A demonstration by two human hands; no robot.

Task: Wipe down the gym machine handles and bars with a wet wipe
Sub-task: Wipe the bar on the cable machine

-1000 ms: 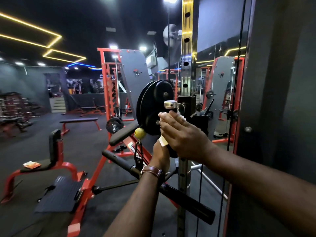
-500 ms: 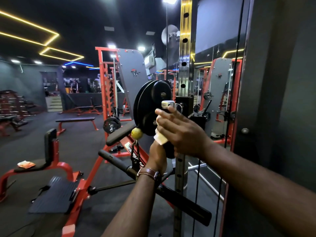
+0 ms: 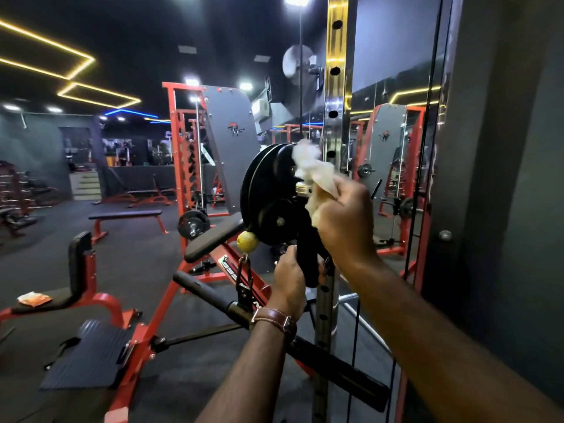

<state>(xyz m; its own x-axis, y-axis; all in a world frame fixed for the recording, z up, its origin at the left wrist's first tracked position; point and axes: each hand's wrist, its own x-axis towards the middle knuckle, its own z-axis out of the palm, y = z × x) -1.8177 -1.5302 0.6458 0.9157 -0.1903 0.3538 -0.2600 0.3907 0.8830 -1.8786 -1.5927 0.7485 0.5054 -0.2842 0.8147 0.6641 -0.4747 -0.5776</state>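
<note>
Dim gym, glaring ceiling lights (image 3: 297, 0)

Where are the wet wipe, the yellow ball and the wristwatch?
wet wipe (image 3: 314, 170), head view, on its crumpled middle.
yellow ball (image 3: 247, 241), head view, on its front face.
wristwatch (image 3: 273, 319), head view, on the brown strap.

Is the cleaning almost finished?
Can't tell what's already clean. Right now the left hand grips the black handle while the right hand holds the wet wipe beside its silver top. The long black bar below looks untouched.
</note>
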